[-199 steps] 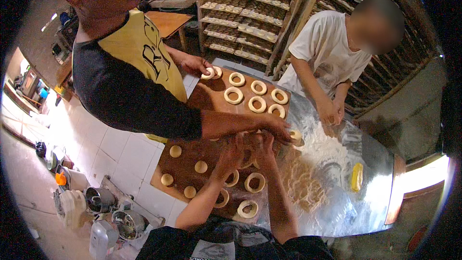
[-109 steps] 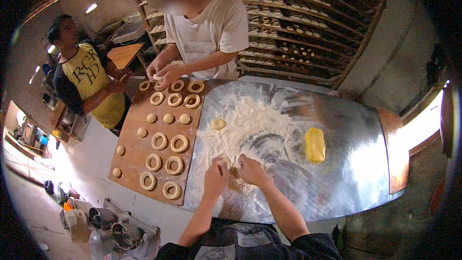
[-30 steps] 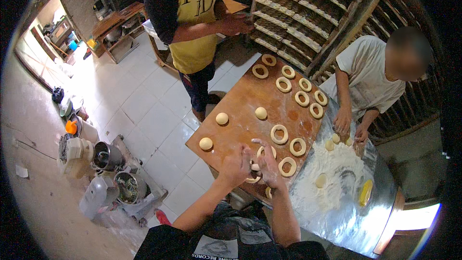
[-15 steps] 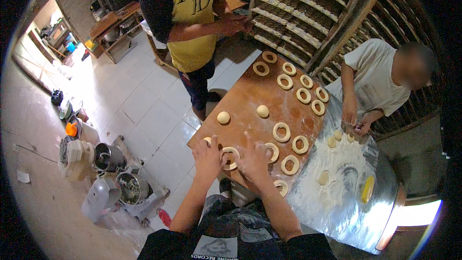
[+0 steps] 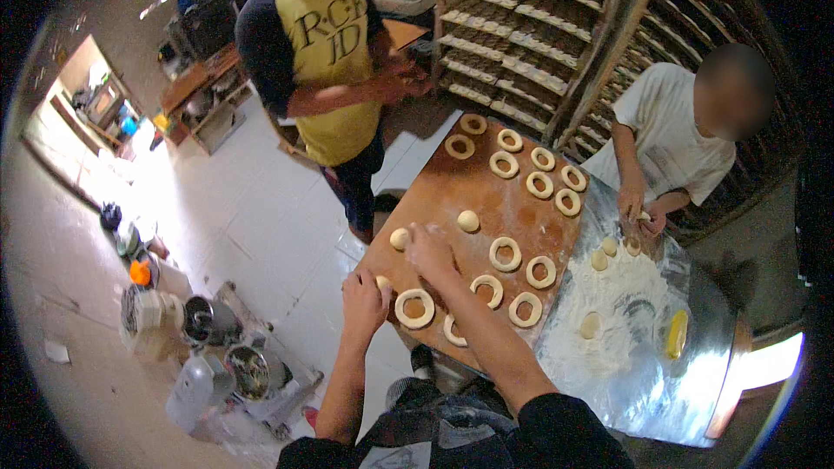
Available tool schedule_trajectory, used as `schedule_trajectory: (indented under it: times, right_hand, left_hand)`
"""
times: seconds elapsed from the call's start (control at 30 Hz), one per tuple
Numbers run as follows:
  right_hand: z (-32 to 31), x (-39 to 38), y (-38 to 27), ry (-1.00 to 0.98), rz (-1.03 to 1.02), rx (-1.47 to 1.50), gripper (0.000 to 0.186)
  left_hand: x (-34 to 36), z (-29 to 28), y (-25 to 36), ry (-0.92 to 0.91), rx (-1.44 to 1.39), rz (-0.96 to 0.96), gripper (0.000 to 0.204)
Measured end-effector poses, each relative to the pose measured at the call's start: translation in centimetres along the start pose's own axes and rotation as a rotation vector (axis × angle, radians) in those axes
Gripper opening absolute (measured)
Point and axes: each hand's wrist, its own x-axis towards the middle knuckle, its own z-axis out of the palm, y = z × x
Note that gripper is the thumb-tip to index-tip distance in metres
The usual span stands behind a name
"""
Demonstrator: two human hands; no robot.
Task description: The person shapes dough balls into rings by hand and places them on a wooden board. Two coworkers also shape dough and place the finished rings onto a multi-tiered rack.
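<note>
At the near left edge of the wooden board (image 5: 434, 200), my left hand (image 5: 365, 300) has its fingers and thumb curled about a dough ball (image 5: 383, 282), which they partly cover. My right hand (image 5: 431, 255), smeared by motion, is beside a second dough ball (image 5: 400, 239); whether it touches that ball is unclear. A third dough ball (image 5: 468, 221) lies to the right. Just below my hands is a dough ring (image 5: 414, 308). My right forearm partly hides another dough ring (image 5: 453, 330). More rings, one of them this dough ring (image 5: 505, 254), lie on the board's right side.
A floured metal table (image 5: 643, 382) adjoins the board on the right, holding dough pieces and a yellow oblong item (image 5: 677, 334). There a co-worker in white (image 5: 669, 122) handles dough. Another person in yellow (image 5: 334, 61) stands beyond. Racks (image 5: 521, 35) rise behind; pots (image 5: 252, 371) stand at left.
Both hands have left the near dough ring. My left hand has come to the dough ball at the edge, and my right hand has moved left and away toward the second ball. The view has shifted.
</note>
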Motion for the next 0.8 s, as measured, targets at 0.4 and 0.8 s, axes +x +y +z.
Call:
schedule_trajectory:
  times: [0.4,0.8]
  right_hand:
    - [-12.9,-12.9,9.9,0.124,0.160,0.556,0.054]
    - [-29.2,-31.3,27.1,0.303,0.541,-0.537,0.032]
  left_hand:
    - [-1.4,1.1,11.3,-0.235,-0.472,0.114,0.035]
    - [-3.5,17.9,34.6,-0.223,-0.249,0.794,0.024]
